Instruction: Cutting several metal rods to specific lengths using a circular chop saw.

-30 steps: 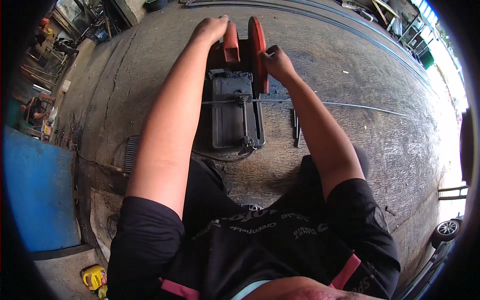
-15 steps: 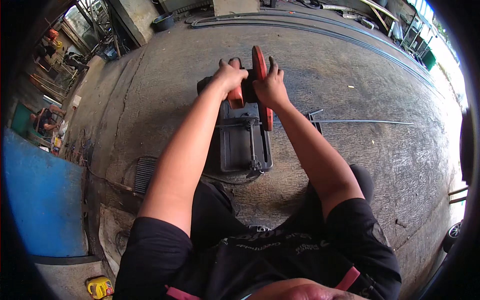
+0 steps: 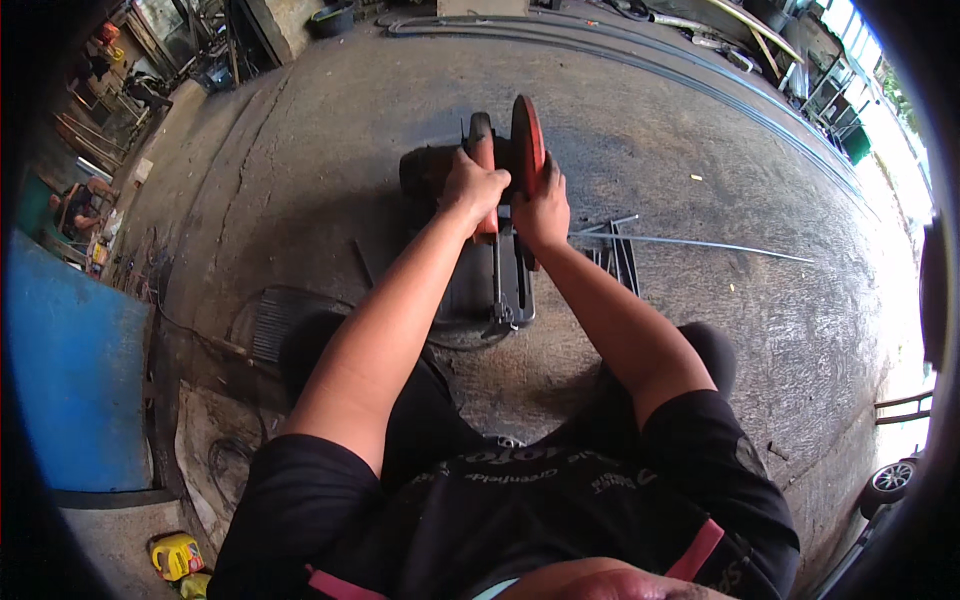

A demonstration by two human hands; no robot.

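A chop saw with a dark base (image 3: pixel 468 295) stands on the floor in front of me, beyond my knees. My left hand (image 3: pixel 474 188) is closed around its red handle (image 3: pixel 483 150). My right hand (image 3: pixel 543 212) grips the red round disc guard (image 3: pixel 527 135) on the saw's right side, fingers along its outer face. The dark motor housing (image 3: pixel 427 172) sits left of the handle. A long thin metal rod (image 3: pixel 700 243) runs out to the right from beside the saw; my right hand and forearm hide its near end.
A small metal frame (image 3: pixel 622 255) lies right of the saw. Long bent rods (image 3: pixel 600 38) stretch across the far floor. To the left are a ribbed metal piece (image 3: pixel 275 325), a cable and a blue panel (image 3: pixel 75 370). A yellow jug (image 3: pixel 176 556) stands lower left; a person (image 3: pixel 85 210) sits far left.
My left hand has shifted slightly right and down with the red handle, which now shows more above it. My right hand has lowered a little along the guard. The whole view has shifted somewhat.
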